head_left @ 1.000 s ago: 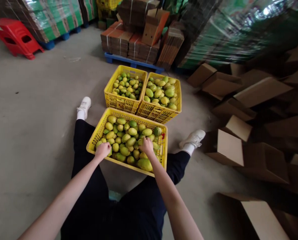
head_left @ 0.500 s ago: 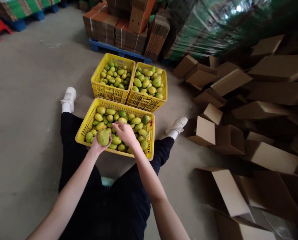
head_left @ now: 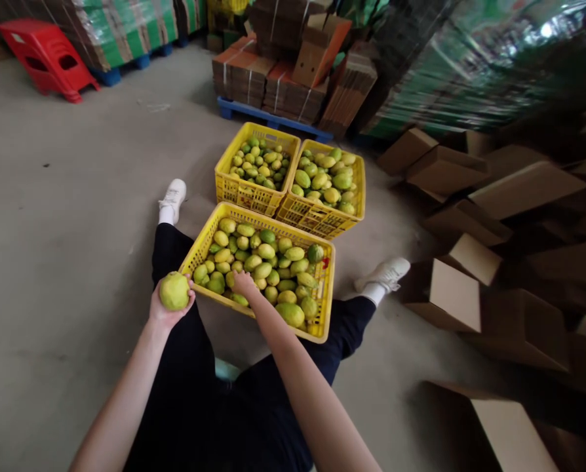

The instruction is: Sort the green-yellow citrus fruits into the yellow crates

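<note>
While the left hand (head_left: 161, 316) grips one fruit (head_left: 174, 291) beside the yellow crate (head_left: 330, 292), the right hand (head_left: 244, 283), at three o'clock from it, dips among other fruits (head_left: 290, 314), its grip unclear.

Pale yellow-green right now on the held fruit (head_left: 174, 291); lime, yellow and deep green across the piled fruit (head_left: 263, 252)! Bright yellow, slotted in a grid, on the near crate (head_left: 329, 295), yellow again on the rear crates (head_left: 244, 195). Over to white on the shoes (head_left: 174, 196), red on the stool (head_left: 50, 49), blue on the pallet (head_left: 273, 121), green and brown stripes on the left wrapped stack (head_left: 126, 29). Green, too, on the right wrapped stack (head_left: 445, 85), possibly lettered paler under the glare.
</note>
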Motion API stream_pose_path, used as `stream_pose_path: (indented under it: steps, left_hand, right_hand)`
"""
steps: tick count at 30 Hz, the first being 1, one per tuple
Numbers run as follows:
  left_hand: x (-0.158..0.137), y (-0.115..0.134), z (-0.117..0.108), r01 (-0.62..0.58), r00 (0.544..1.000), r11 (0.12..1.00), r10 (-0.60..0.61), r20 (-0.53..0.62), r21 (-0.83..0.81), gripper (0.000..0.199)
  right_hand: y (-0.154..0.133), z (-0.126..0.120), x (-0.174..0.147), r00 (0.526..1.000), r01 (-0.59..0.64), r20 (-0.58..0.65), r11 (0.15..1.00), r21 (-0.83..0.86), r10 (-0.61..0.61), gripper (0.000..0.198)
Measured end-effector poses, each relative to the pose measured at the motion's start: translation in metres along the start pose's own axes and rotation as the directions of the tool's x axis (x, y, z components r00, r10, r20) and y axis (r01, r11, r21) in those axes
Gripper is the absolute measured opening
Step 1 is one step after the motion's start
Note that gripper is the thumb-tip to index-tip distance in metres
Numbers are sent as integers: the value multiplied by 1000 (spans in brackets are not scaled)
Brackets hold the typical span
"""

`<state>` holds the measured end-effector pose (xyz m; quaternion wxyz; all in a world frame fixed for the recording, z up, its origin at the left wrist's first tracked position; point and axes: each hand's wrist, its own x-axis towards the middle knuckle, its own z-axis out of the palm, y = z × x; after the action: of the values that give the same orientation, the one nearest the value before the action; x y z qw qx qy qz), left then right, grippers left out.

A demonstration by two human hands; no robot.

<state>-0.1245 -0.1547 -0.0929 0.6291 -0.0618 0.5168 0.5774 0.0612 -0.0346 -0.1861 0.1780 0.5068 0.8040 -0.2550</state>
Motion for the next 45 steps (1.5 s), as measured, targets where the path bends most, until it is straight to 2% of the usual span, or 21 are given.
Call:
stream_pose_path:
  steps: [5,9,12,16,21,24,26,28,30,34,36,38,40,42,43,45]
  left_hand:
    - [-5,-7,-11,19,1000,999,-20,-14,-30,36]
    - [-2,-8,-14,87,996,978,-85,21,-192,32]
    - [-2,-7,-6,139,990,942,-123,72,-306,29]
    - [-10,-6,13,243,969,923,-219,113,-298,32]
    - [-24,-13,27,278,959,906,-244,145,-319,32]
    - [-26,-21,28,297,949,886,-232,216,-356,28]
    - [-26,-25,27,318,934,872,-220,282,-373,26]
    - [-25,-26,27,336,917,865,-210,340,-372,23]
    - [-22,-24,27,334,905,870,-189,381,-362,22]
    - [-12,-21,29,285,902,873,-104,419,-395,31]
    - [-9,-24,30,271,896,866,-67,439,-421,39]
    - [-10,-28,32,277,881,864,-53,470,-421,44]
    - [-18,-33,36,299,870,869,-77,487,-396,45]
    - [-33,-36,40,318,866,884,-124,484,-342,39]
    - [-42,-37,44,317,865,898,-141,482,-305,35]
    - [-61,-38,52,285,853,937,-150,500,-204,28]
  right_hand:
    - [-10,14,19,998,-62,-9,995,-75,61,39]
    - [-10,23,18,997,-64,-57,995,-75,60,41]
    - [-4,27,17,997,-36,-68,998,-53,33,42]
    - [2,32,18,995,-55,-86,998,-6,55,45]
    - [1,34,19,992,-58,-103,992,112,70,38]
    - [-1,30,19,991,-24,-123,965,260,58,35]
    - [-1,24,17,986,5,-155,918,397,61,32]
    - [2,16,12,975,43,-204,832,553,86,34]
    - [7,7,-1,955,103,-268,701,706,128,39]
    - [17,2,-64,912,283,-360,338,898,194,41]
    - [15,10,-107,912,339,-365,155,928,186,44]
    - [9,23,-146,919,362,-359,14,932,163,48]
    - [1,34,-175,941,336,-316,-204,920,123,47]
    - [-9,36,-194,947,320,-300,-376,870,112,41]
    - [-13,34,-200,941,337,-315,-417,844,122,38]
    - [-24,21,-210,906,421,-391,-415,807,159,33]
